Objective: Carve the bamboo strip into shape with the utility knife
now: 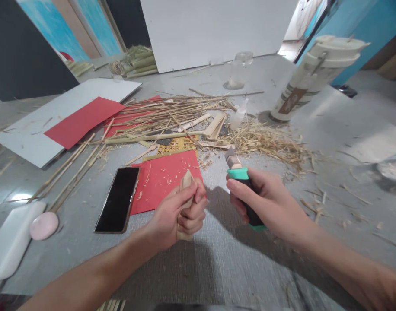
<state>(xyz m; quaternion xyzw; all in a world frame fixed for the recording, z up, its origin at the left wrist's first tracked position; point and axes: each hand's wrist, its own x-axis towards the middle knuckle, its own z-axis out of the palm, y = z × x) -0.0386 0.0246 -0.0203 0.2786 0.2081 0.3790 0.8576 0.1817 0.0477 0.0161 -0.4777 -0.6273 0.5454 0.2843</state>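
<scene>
My left hand is closed around a pale, flat piece of wood; its pointed tip stands out above the fist and its lower end shows below. In my right hand is a utility knife with a black and teal handle, its short blade pointing up and away. The knife and the wood piece are apart. Beneath and beyond my left hand lies a sheet of red paper sprinkled with small shavings. A black-screened phone rests to the left of the paper.
Dry stalks and a heap of straw spread across the grey table beyond my hands. Yellow sandpaper lies under them. A large white tumbler stands at right, a clear jar at the back, a white board at left.
</scene>
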